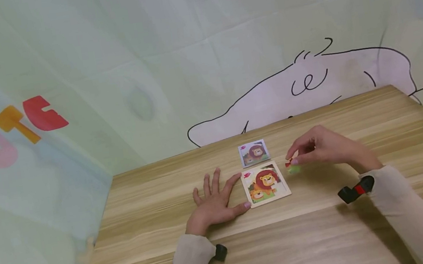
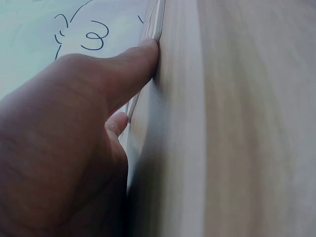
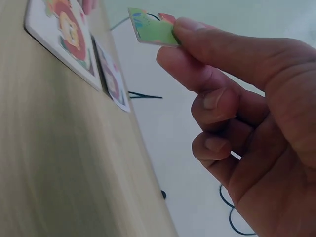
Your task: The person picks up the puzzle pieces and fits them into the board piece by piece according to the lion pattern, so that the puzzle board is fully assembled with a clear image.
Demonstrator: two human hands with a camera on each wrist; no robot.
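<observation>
A square lion jigsaw puzzle (image 1: pixel 265 179) in a pale wooden frame lies on the table, with a bare pale patch at its lower right. Spread flat at its left side, my left hand (image 1: pixel 215 205) touches the frame with thumb and index finger near the left corners. My right hand (image 1: pixel 322 147) is raised just right of the puzzle. Between thumb and index finger it pinches a green and red puzzle piece (image 3: pixel 154 28), held clear of the tabletop in the right wrist view. The other fingers of that hand are curled loosely.
Behind the puzzle lies a picture card (image 1: pixel 254 153) with the same lion scene. The wooden table (image 1: pixel 148 205) meets a printed cloth backdrop (image 1: pixel 152 67) at its back edge. Each sleeve carries a black wrist device (image 1: pixel 352 193).
</observation>
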